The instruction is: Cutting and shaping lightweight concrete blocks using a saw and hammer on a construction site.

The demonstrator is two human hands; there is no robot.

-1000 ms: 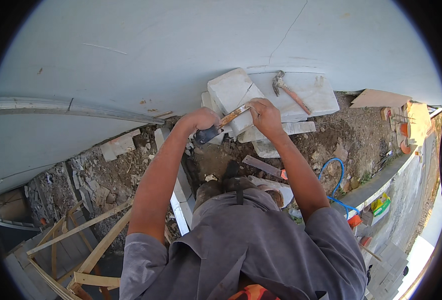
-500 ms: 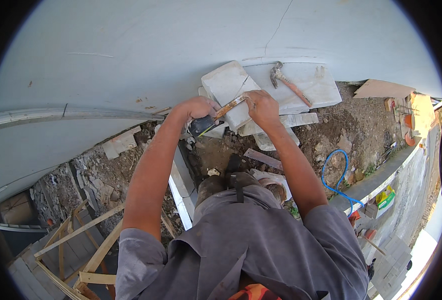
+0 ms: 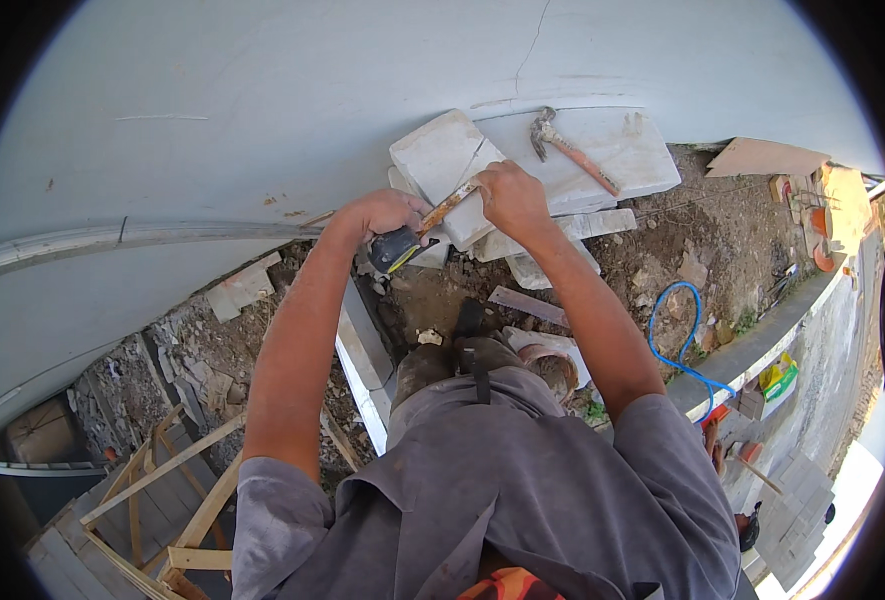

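Observation:
My left hand is closed around a tape measure with a black case and a yellow-green stripe. A short length of its worn, stained blade is drawn out. My right hand pinches the far end of that blade. Beneath and just beyond my hands lies a white block with a dark line across it. To its right, a claw hammer with a worn reddish handle rests on another pale block against the wall.
The grey-white wall rises ahead. Smaller block pieces and a handsaw-like flat strip lie on rubble. A blue hose loops at right beside a low concrete edge. A wooden frame stands lower left.
The tape measure's case has turned, so more of its yellow-green stripe shows. Both hands keep their hold. The view has shifted slightly, and part of another person shows at the lower right.

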